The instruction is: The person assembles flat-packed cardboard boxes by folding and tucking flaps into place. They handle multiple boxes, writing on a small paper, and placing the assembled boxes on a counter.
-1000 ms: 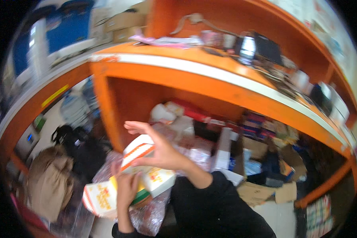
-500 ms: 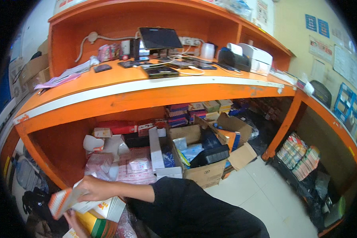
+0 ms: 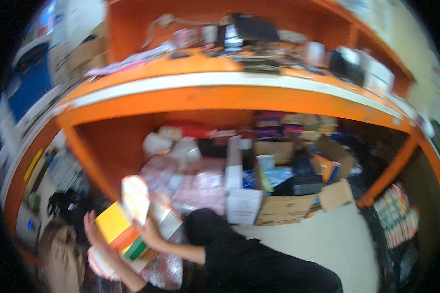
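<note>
From my head camera, blurred with motion, both my hands are low at the left of the picture with a bundle of small cartons between them. My left hand (image 3: 94,229) is spread flat against the outer side of a yellow carton (image 3: 113,223) with an orange and green lower part, its fingers open along the face rather than curled. My right hand (image 3: 151,233), coming out of a black sleeve (image 3: 249,259), presses from the other side, fingers wrapped up around a white carton with red stripes (image 3: 135,196) that stands upright just beside the yellow one, touching it. Below them a red-and-white packet (image 3: 102,263) sticks out under my left wrist, and a clear plastic bag (image 3: 164,271) lies beneath. The bundle is held in the air in front of the orange counter's (image 3: 220,97) left end, near its left upright. Under the counter sit pink plastic-wrapped packs (image 3: 200,185), a white box (image 3: 243,205) and open cardboard boxes (image 3: 288,207) on the floor. On the counter top are cables, a dark screen (image 3: 252,27) and a printer (image 3: 362,66), all too blurred to tell more.
</note>
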Demonstrator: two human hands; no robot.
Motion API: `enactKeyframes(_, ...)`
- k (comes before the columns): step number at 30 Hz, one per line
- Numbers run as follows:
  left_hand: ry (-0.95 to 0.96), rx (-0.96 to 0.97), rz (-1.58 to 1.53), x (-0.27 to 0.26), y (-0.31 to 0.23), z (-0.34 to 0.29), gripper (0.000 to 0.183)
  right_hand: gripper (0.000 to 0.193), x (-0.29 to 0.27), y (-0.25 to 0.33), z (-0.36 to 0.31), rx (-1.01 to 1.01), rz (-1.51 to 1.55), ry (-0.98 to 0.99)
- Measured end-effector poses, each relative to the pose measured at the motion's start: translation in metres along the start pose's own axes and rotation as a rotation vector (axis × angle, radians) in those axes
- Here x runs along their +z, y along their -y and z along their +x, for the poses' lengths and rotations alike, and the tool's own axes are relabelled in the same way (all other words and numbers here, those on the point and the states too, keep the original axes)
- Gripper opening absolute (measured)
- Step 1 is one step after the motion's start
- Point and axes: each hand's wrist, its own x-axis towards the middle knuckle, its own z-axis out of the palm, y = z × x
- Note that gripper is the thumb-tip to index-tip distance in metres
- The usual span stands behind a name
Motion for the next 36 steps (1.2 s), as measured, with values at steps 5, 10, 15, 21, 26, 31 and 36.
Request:
enactKeyframes(5, -0.016, -0.118, 0.456, 0.021, -0.039, 0.000, 0.033, 0.024, -0.015, 0.023, -0.008, -0.259, -0.125, 0.016)
enactKeyframes(10, 0.354, -0.125, 1.150, 0.058, -0.061, -0.022, 0.044, 0.036, -0.038, 0.029, -0.016, -0.448, -0.282, -0.040)
enactKeyframes(15, 0.432, -0.096, 1.312, 0.069, -0.069, -0.032, 0.047, 0.051, -0.058, 0.039, -0.022, -0.462, -0.738, -0.002)
enactKeyframes(21, 0.521, -0.222, 1.418, 0.086, -0.064, -0.021, 0.049, 0.067, -0.078, 0.106, -0.001, -0.529, -0.341, -0.180)
enactKeyframes(26, 0.455, -0.172, 1.345, 0.097, -0.055, -0.019, 0.047, 0.037, -0.043, 0.132, 0.059, -1.011, -1.164, 0.239)
enactKeyframes(31, 0.469, -0.216, 1.312, 0.083, -0.052, -0.024, 0.049, 0.027, -0.051, 0.060, 0.084, -0.529, -1.215, 0.663)
enactKeyframes(36, 0.380, -0.021, 1.318, 0.085, -0.038, -0.027, 0.042, 0.029, -0.061, -0.015, 0.077, -0.637, -0.771, 0.503)
